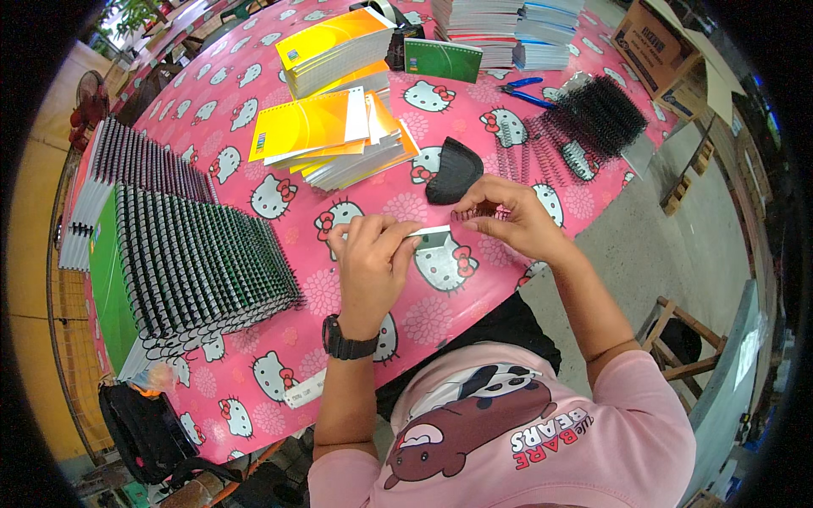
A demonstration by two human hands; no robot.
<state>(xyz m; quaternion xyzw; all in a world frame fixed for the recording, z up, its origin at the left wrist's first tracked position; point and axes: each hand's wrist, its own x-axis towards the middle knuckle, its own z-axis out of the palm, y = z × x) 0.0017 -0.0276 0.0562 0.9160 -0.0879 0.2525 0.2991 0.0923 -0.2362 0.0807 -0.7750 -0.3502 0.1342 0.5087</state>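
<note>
My left hand (371, 258), a black watch on its wrist, pinches a small notebook (435, 239) seen nearly edge-on, its pale edge toward my right hand. Just to the right, my right hand (515, 218) holds a dark spiral binding coil (479, 213) between thumb and fingers. The coil's left end is close to the notebook's edge; whether it passes through any holes is too small to tell. Beyond my hands lies a black curved pad or pouch (456, 172). Several loose coils (542, 157) are spread on the table to the right of it.
A pink patterned cloth (322, 292) covers the table. Spiral-bound notebooks (199, 254) stand stacked at left. Yellow-covered books (326, 127), a green notebook (442, 59) and paper stacks (478, 30) are at the back. Blue-handled pliers (527, 91), a black coil pile (600, 117) and a cardboard box (656, 51) are at right.
</note>
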